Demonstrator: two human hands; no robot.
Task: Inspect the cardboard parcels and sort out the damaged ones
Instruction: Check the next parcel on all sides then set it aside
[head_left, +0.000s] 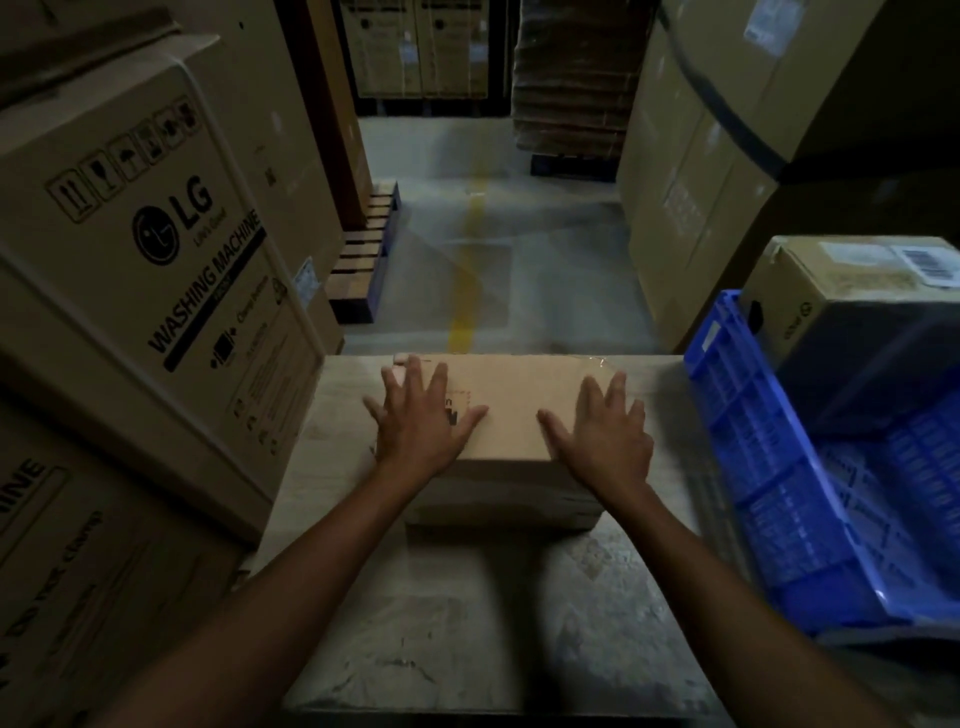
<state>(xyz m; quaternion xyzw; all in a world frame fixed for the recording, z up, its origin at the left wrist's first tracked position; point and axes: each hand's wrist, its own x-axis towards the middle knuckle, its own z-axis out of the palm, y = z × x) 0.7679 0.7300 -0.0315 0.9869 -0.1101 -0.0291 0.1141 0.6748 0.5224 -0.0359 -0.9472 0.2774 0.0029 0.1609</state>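
A closed cardboard parcel (511, 415) is seen lying on a worn wooden table (467, 623), toward its far edge and centred ahead of the person. Both hands are laid flat on the parcel's top face, fingers spread wide and straight; nothing is gripped. The left hand (423, 418) is placed over the left part of the top, beside some printed marks. The right hand (605, 434) is placed over the near right corner, with bare cardboard left between the two. A blue plastic crate (769, 493) is set just right of the table, with a labelled carton (852, 296) behind it. Large washing machine boxes (156, 249) are stacked at the left.
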